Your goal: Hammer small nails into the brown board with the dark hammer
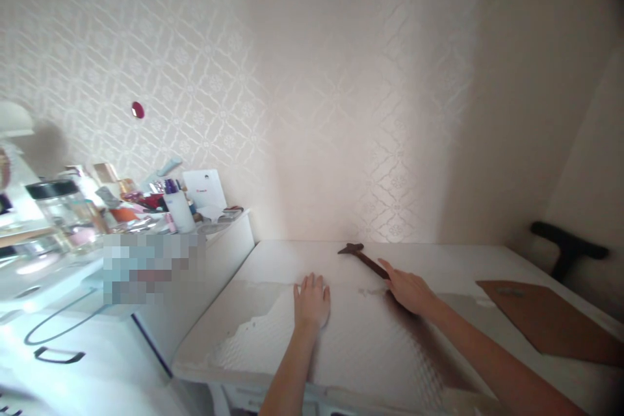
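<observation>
My left hand (312,299) lies flat, palm down, fingers together but stretched out, on a white table top (439,260) whose surface is partly peeled. My right hand (408,289) rests to its right and reaches to the near end of a dark brown hammer-like tool (363,256) that lies on the table near the wall. The fingers touch or close around the handle's end; the grip itself is not clear.
A brown board (546,318) lies at the table's right side. A white cabinet (214,266) on the left carries several bottles, jars and cosmetics. A patterned wall stands behind. A black handle (568,248) sticks out at far right.
</observation>
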Motion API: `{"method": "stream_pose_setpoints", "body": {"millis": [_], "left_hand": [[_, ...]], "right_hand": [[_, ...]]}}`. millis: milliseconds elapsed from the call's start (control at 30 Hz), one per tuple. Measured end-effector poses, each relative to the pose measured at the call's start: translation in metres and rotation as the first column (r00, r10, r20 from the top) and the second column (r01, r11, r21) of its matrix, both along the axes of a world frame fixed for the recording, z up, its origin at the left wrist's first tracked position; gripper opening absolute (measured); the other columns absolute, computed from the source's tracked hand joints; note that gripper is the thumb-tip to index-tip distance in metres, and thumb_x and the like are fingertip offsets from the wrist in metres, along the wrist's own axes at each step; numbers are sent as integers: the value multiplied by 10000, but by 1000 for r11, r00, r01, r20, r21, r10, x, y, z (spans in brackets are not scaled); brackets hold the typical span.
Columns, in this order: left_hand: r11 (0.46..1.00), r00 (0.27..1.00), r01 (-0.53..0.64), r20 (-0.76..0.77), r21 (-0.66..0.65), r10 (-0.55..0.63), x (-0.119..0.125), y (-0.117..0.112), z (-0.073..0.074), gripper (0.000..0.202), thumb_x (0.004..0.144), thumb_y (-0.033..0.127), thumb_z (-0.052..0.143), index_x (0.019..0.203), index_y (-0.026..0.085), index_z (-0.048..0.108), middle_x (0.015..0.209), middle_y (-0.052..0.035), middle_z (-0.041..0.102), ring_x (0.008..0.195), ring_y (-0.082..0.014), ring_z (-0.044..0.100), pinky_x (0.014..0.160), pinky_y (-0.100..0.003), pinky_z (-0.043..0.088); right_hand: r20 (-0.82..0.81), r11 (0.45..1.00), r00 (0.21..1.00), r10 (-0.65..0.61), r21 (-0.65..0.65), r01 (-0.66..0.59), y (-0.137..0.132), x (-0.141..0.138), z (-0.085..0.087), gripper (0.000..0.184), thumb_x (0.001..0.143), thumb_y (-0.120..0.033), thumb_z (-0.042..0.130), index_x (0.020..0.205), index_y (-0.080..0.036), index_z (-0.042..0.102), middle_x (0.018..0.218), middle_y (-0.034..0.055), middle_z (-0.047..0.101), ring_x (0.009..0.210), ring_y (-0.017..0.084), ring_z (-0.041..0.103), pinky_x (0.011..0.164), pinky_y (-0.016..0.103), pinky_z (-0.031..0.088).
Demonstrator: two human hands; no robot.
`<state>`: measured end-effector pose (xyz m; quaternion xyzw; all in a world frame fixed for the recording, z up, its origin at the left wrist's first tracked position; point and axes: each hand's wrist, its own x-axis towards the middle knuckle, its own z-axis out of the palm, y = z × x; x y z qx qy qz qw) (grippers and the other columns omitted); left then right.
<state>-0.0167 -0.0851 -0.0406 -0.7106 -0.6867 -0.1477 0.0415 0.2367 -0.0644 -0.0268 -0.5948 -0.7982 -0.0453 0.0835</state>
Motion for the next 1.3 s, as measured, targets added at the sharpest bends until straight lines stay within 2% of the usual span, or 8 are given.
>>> {"method": "stream_pose_setpoints", "body": {"millis": [100,200,400,700,867,1067,1167,1300], "left_hand": [[1000,1000,2,-7,-13,-2,-1,0,1,445,877,358,208,1224,210,444,1349,-84,377,1248,-222,313,1023,-470,222],[999,1000,5,-22,-32,-6,-2,1,2,457,877,371,202,1237,203,429,1359,-87,362,1259,-221,297,1026,-466,219],[997,999,11,-46,-77,-14,-2,1,7,478,877,384,197,1257,184,405,1377,-95,333,1271,-219,278,1029,-456,212],[995,999,8,-48,-99,-13,-4,4,6,497,873,402,188,1271,188,394,1395,-89,303,1284,-223,255,1028,-453,206],[995,999,3,-48,-103,-8,-5,5,6,501,869,408,195,1276,190,388,1399,-84,295,1283,-225,257,1027,-449,206],[995,999,-1,-53,-100,-4,-6,5,7,497,868,401,194,1277,193,385,1391,-79,313,1283,-220,259,1028,-441,209],[994,998,-5,-65,-106,-2,-5,4,7,495,870,399,190,1275,194,384,1396,-75,304,1287,-217,251,1028,-439,209],[993,997,-7,-74,-121,-2,-7,4,7,499,869,394,188,1283,185,373,1403,-84,287,1294,-225,232,1029,-442,204]], "right_hand": [[-42,995,994,-101,10,101,-11,12,0,506,877,-247,276,1364,-150,181,999,140,624,844,263,606,672,339,405],[-40,979,980,-196,41,198,-23,34,3,466,878,-250,268,1329,-139,238,968,145,627,813,276,611,638,345,407],[-21,912,912,-410,30,410,-49,80,11,324,870,-261,301,1158,-147,396,802,121,638,722,274,623,595,344,403],[-39,844,844,-536,20,536,-72,121,3,272,869,-275,268,1052,-155,429,761,131,638,678,290,626,555,358,408],[-36,841,841,-541,16,541,-74,128,-4,283,862,-267,271,1062,-146,429,756,154,640,679,296,625,553,368,414],[-25,846,846,-533,5,534,-72,121,-5,291,859,-265,271,1045,-141,458,765,151,640,698,302,627,567,388,429],[21,853,853,-521,47,520,-71,117,-2,296,854,-226,275,1029,-132,495,754,159,631,683,289,627,571,387,432],[58,833,836,-545,147,533,-70,110,4,292,837,-199,309,986,-98,539,879,221,590,768,314,606,580,387,436]]}}
